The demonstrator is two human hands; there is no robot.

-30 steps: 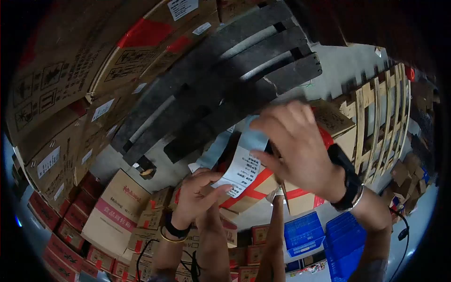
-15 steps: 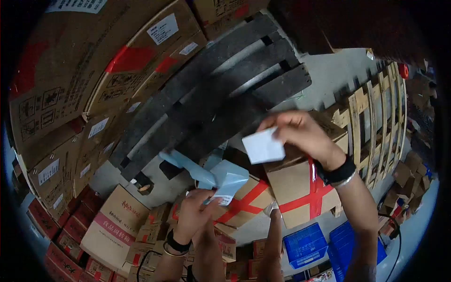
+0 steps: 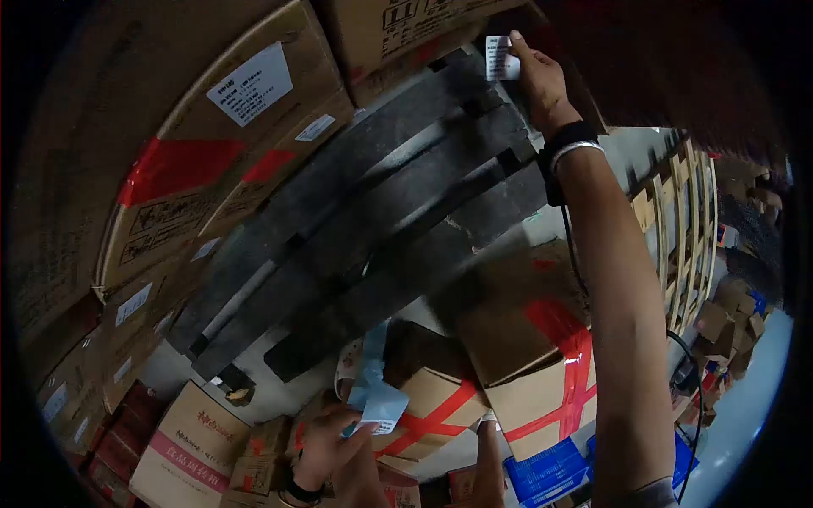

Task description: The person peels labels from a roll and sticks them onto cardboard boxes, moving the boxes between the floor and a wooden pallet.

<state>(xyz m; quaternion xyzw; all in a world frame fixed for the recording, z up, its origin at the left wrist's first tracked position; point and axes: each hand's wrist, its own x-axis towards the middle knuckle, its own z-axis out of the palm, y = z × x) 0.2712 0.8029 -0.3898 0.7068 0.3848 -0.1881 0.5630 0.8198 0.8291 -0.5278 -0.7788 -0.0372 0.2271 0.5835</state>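
Note:
My right hand (image 3: 542, 85) reaches far forward and pinches a small white printed label (image 3: 498, 61) between thumb and fingers. It is over the far end of the black pallet (image 3: 406, 186), beside a carton (image 3: 415, 25) at the top. My left hand (image 3: 329, 444), low and left of centre, is closed on a light blue strip of label backing (image 3: 373, 394) that hangs in a curl with a white printed label at its lower end. Just beyond that strip stands a carton with crossed red tape (image 3: 440, 415). A second red-taped carton (image 3: 542, 398) is to its right.
Large labelled cartons (image 3: 229, 127) are stacked along the left. A pale carton (image 3: 190, 449) and red boxes (image 3: 118, 444) stand lower left. Blue crates (image 3: 546, 474) are at the bottom right, with a wooden pallet (image 3: 677, 229) upright behind. A black cable (image 3: 699, 423) hangs at right.
My right hand has moved up and forward with the label, from above the taped cartons to the far pallet end. My left hand has dropped slightly, still holding the backing strip. The view has shifted.

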